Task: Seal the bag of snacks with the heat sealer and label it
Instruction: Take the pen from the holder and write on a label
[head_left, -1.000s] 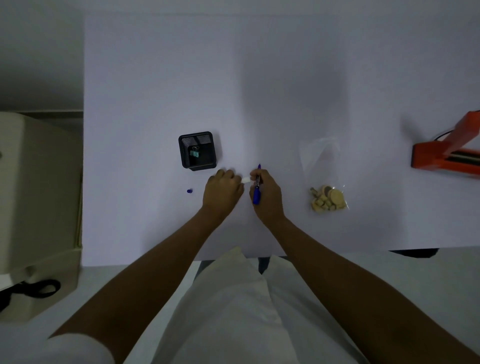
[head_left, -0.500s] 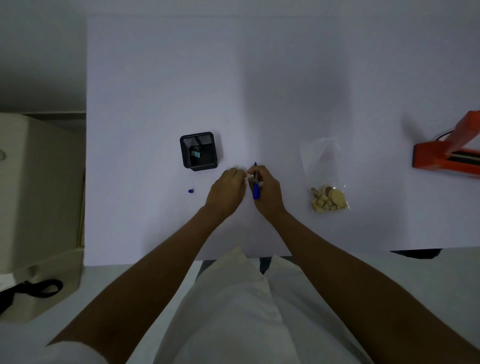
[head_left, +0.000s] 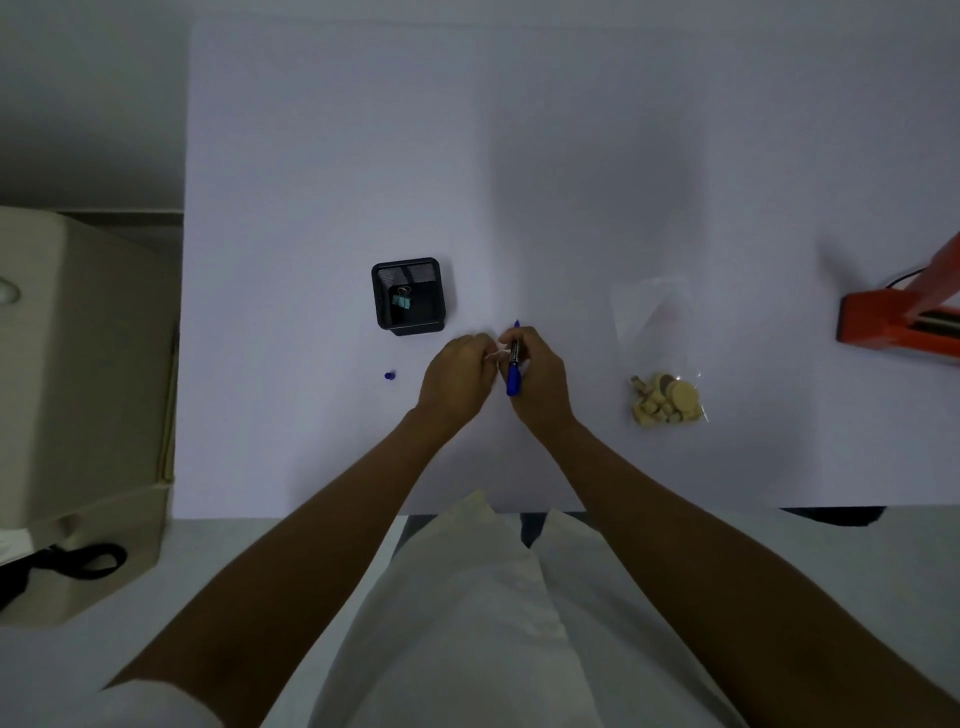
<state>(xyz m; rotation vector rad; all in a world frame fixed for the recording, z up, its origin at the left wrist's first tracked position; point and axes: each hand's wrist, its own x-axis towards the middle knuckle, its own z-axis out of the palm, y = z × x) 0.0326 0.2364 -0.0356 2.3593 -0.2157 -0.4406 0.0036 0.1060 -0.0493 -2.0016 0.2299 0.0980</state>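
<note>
My right hand (head_left: 537, 382) grips a blue marker (head_left: 514, 370) upright-ish over the middle of the white table (head_left: 519, 156). My left hand (head_left: 457, 376) sits close beside it and pinches a small white label (head_left: 494, 356) between the two hands. The clear bag of snacks (head_left: 662, 374) lies flat to the right, pale round pieces gathered at its near end. The orange heat sealer (head_left: 898, 325) stands at the far right edge, its arm raised.
A black mesh pen holder (head_left: 409, 299) with a teal binder clip inside stands left of my hands. The marker's blue cap (head_left: 389, 375) lies near it. A beige machine (head_left: 78, 395) sits beyond the table's left edge.
The two hands have drawn closer together, and less of the white label shows between them. The marker has tilted slightly; bag and sealer have not moved.
</note>
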